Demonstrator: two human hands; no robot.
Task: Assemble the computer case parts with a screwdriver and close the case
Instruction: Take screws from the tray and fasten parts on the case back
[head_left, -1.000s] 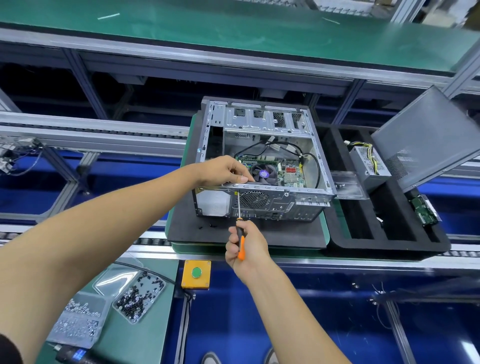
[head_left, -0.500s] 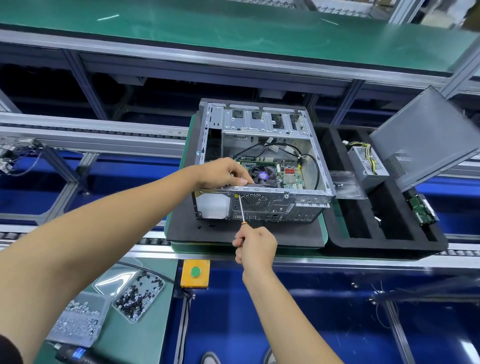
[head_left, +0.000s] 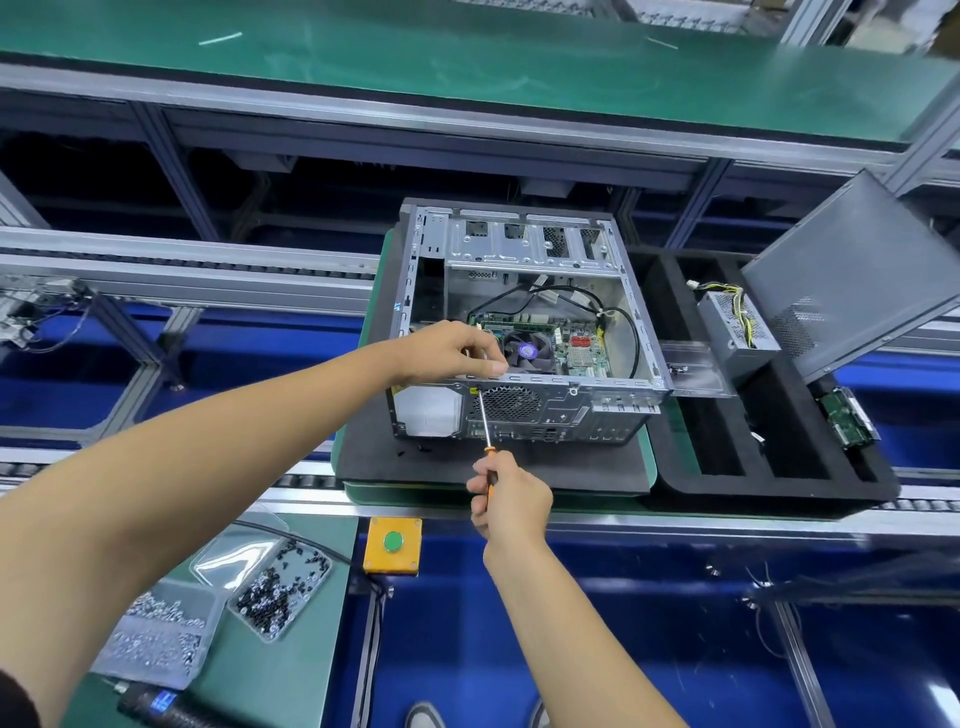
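An open silver computer case (head_left: 524, 260) lies on a black foam pad (head_left: 467, 467), its motherboard and fan showing inside. My left hand (head_left: 457, 351) grips the case's near top edge with curled fingers. My right hand (head_left: 511, 499) holds an orange-handled screwdriver (head_left: 484, 423). The shaft points up and its tip meets the case's rear panel just below my left fingers. The grey side panel (head_left: 852, 275) leans tilted at the right.
A black foam tray (head_left: 779, 488) at the right holds a power supply (head_left: 737, 327) and a green circuit board (head_left: 844, 421). Clear boxes of screws (head_left: 275, 587) and a yellow button box (head_left: 393, 545) sit near me at the lower left. Conveyor rails run across.
My right hand has moved up and right along the screwdriver toward the case, and the shaft tip has stayed at the rear panel. My left hand has kept its grip on the edge.
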